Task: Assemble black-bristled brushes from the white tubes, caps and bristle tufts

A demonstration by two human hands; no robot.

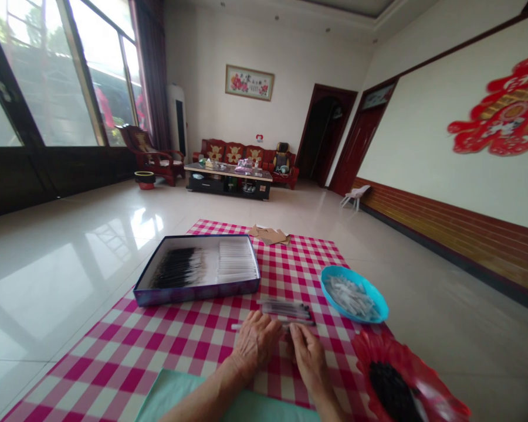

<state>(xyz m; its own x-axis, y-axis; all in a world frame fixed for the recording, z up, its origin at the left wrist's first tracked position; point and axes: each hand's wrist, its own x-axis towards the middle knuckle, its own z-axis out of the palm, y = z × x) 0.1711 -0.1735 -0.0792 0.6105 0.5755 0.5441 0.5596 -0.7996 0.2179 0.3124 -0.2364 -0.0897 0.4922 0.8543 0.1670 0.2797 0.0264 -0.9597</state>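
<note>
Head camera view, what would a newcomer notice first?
Probably the pink-and-white checked tablecloth, spread across the lower middle. Then the blue bowl, beyond and right of the right hand, and the red dish nearer the camera. The large red wall decoration stands out at upper right.

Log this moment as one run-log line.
left hand: curled over slim stick | right hand: fingertips close by, grip unclear | beyond: row of sticks, open box | right side: blue bowl, red dish

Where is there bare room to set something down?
Bare checked cloth lies between the box and blue bowl, and between box and green cloth. It's crowded around the left hand, right hand and thin sticks, and by the red bowl.
</note>
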